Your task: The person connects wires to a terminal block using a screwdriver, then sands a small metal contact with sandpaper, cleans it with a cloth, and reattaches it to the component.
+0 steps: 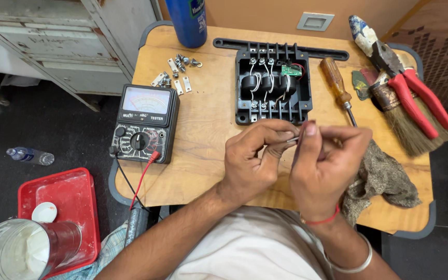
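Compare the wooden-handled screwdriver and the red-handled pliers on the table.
The wooden-handled screwdriver has one amber-brown handle and a thin single shaft; the red-handled pliers have two red grips and broad paint-spattered jaws. The screwdriver lies bare on the wooden table; the pliers rest across a bristle brush. The pliers look larger. Both lie untouched, right of the black housing.

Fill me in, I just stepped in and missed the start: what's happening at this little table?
A person sits at a small wooden table, both hands raised together over its front edge. The left hand and right hand pinch a small thin metal piece between their fingertips; what it is exactly is too small to tell. Just beyond lies an open black housing with coils and wiring inside. An analog multimeter sits to the left, loose metal screws and strips behind it, and a wooden-handled screwdriver, red-handled pliers and a brush to the right.
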